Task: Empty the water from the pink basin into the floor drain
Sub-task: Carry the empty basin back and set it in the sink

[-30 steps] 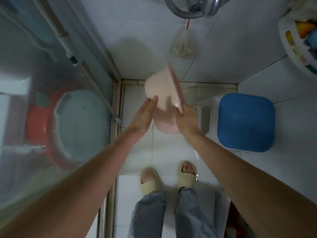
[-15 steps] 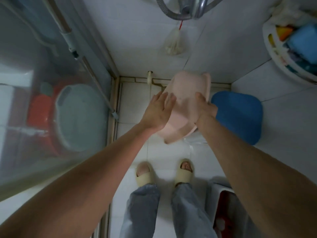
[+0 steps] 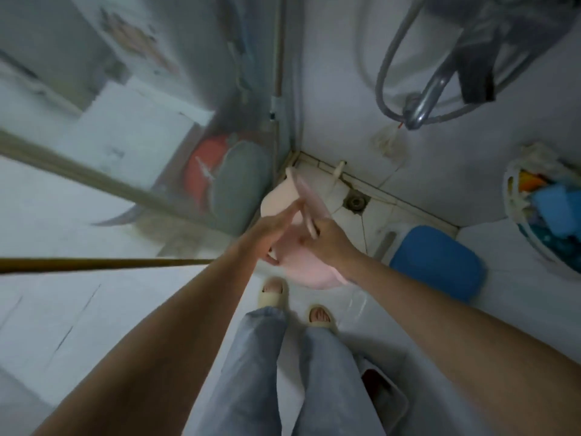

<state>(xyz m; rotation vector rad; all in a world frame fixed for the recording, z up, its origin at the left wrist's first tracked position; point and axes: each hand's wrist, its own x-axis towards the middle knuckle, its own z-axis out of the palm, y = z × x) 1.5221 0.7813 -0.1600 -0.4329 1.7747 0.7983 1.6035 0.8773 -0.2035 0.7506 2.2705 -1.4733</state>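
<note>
The pink basin (image 3: 301,262) hangs in the air above the white floor tiles, tipped steeply on its side with its rim turned to the right. My right hand (image 3: 330,239) grips the rim from the right. My left hand (image 3: 270,229) lies flat against the basin's outer wall with fingers stretched. The round floor drain (image 3: 356,202) sits in the far corner of the floor, just right of the basin's upper edge. No water shows inside the basin; its inside is mostly hidden.
A blue-topped stool (image 3: 440,262) stands on the right by the wall. A glass partition (image 3: 188,152) closes the left, with red and grey tubs behind it. A shower hose and tap (image 3: 421,108) hang above. My slippered feet (image 3: 295,300) stand below the basin. A basket (image 3: 547,209) sits far right.
The view swung left and tilted, bringing the drain into sight. The basin turned further onto its side and moved left toward the glass corner, both hands staying on it.
</note>
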